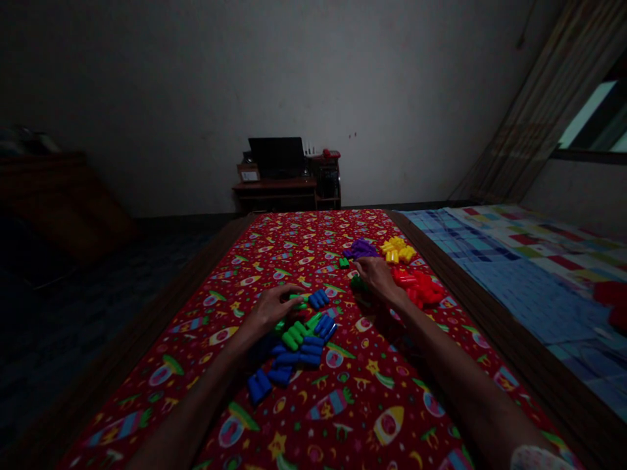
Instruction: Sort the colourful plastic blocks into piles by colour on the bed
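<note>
My left hand (275,305) is curled around a green plastic piece (298,300), thumb and fingers at its sides. Just below and to the right of that hand lies a mixed heap of ribbed blue pieces (310,351) and green pieces (294,336). A separate blue piece (319,299) rests beside its fingertips. My right hand (376,275) is bent over some dark green pieces (358,283), its fingers closed and their tips partly hidden. A small green piece (344,263) lies just left of it, and a purple pile (361,249) sits right behind.
Red pieces (422,289) are piled right of my right hand, with yellow pieces (398,249) farther back. A red patterned cloth (313,241) covers the long table. Beyond it stands a desk with a dark monitor (277,156). A bed (494,274) is on the right.
</note>
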Demonstrator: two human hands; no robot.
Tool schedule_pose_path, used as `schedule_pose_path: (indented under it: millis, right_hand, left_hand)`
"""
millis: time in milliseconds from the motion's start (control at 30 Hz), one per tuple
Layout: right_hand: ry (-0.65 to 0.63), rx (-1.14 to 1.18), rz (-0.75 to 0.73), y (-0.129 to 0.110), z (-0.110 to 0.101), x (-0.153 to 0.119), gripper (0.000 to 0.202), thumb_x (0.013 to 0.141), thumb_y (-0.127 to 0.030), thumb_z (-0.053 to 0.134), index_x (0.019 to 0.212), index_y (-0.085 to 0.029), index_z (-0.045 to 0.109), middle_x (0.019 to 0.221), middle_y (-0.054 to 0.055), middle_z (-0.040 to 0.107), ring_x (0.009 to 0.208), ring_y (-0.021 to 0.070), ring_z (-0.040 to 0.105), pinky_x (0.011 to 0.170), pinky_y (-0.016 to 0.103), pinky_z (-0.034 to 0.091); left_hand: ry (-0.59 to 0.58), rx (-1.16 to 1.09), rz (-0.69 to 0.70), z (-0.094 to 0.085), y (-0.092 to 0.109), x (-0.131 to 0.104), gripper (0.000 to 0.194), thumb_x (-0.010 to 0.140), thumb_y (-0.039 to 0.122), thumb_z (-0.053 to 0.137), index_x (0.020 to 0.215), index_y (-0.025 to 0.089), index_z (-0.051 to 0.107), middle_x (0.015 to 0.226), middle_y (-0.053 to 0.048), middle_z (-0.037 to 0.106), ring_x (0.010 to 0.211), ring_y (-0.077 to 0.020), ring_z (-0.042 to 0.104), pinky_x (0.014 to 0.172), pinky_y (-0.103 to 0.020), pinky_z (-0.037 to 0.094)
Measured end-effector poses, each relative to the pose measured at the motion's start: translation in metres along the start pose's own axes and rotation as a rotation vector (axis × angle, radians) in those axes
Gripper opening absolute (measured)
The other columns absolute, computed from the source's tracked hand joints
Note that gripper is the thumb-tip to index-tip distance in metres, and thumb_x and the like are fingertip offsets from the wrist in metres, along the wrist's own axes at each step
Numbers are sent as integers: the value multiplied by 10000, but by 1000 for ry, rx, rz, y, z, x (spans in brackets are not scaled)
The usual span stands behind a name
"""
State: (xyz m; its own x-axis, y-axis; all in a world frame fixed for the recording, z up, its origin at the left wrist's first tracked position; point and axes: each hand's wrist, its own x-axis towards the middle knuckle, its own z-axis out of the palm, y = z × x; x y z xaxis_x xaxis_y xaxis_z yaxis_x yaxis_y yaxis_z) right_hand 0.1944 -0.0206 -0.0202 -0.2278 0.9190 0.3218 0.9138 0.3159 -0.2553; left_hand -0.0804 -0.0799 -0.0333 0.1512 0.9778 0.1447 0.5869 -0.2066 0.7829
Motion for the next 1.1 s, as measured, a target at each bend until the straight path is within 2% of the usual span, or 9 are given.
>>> schedule_pose_path:
  millis: [133, 267, 367, 467, 567, 667, 833, 967, 1100]
  right_hand:
    - [-97, -211, -103, -22, 17, 23, 320, 937, -216, 399, 1111, -104, 642, 1055, 185, 659, 955, 263, 568, 777, 341, 340]
    - [-146, -248, -151, -36, 31, 34, 305, 900, -125, 390, 1072, -93, 640, 1034, 192, 642, 937, 266, 552, 810, 380, 333]
    - [-141, -238, -180, -35, 33, 31, 342, 891, -126, 404, 1171, -92, 599, 1108, 187, 627, 1013, 261, 536, 848, 363, 326]
    - [-154, -223, -179, -22, 25, 24, 368, 899, -165, 419, 1225, -110, 579, 1115, 172, 636, 1043, 248, 539, 838, 329, 344]
    - [-230, -207, -148, -6, 6, 22, 330, 874, -208, 487, 1161, -143, 637, 1055, 152, 663, 973, 235, 578, 767, 293, 370]
    - [-263, -186, -136, 3, -15, 20, 287, 854, -205, 525, 1085, -143, 682, 1003, 145, 682, 902, 219, 605, 713, 267, 376]
    - [-96, 66, -198, -15, -31, 0, 273, 885, -192, 490, 1025, -115, 712, 903, 121, 714, 785, 190, 624, 669, 248, 378]
    - [-93, 468, -348, -48, -16, -29, 330, 915, -337, 501, 1104, -152, 698, 903, 76, 729, 734, 162, 628, 635, 220, 400]
    - [-119, 535, -387, -63, 0, -46, 285, 873, -268, 557, 1092, -160, 703, 759, 37, 713, 621, 126, 580, 578, 198, 368]
  left_hand:
    - [72, -54, -22, -6, -8, 1, 470, 679, 548, 639, 941, 168, 729, 849, -62, 752, 716, -229, 693, 634, -309, 541]
    - [86, -2, 2, -5, -4, -1, 420, 682, 521, 631, 910, 184, 737, 910, -61, 753, 789, -230, 692, 681, -304, 545]
    - [83, 6, 19, -2, 0, -2, 411, 695, 511, 615, 904, 178, 735, 903, -66, 752, 771, -228, 692, 675, -307, 548]
    - [87, 40, 53, -3, 2, -1, 377, 703, 483, 604, 894, 188, 739, 917, -63, 750, 801, -230, 694, 697, -306, 546]
    - [74, 71, 71, -3, 5, -1, 361, 704, 469, 600, 893, 197, 744, 933, -57, 752, 838, -230, 690, 735, -301, 539]
    - [39, 58, 60, -3, 7, -1, 387, 696, 498, 601, 884, 191, 743, 896, -54, 754, 770, -222, 686, 687, -294, 536]
    - [71, -42, 13, 5, 8, -3, 404, 694, 515, 617, 887, 177, 724, 833, -60, 744, 727, -226, 681, 595, -289, 528]
    - [82, -132, 2, 17, 17, -7, 441, 717, 467, 619, 1034, 167, 682, 754, -38, 723, 656, -201, 668, 571, -288, 526]
    - [5, -150, 95, 23, 30, -12, 466, 729, 408, 608, 1143, 195, 635, 846, -33, 735, 765, -207, 683, 672, -309, 548]
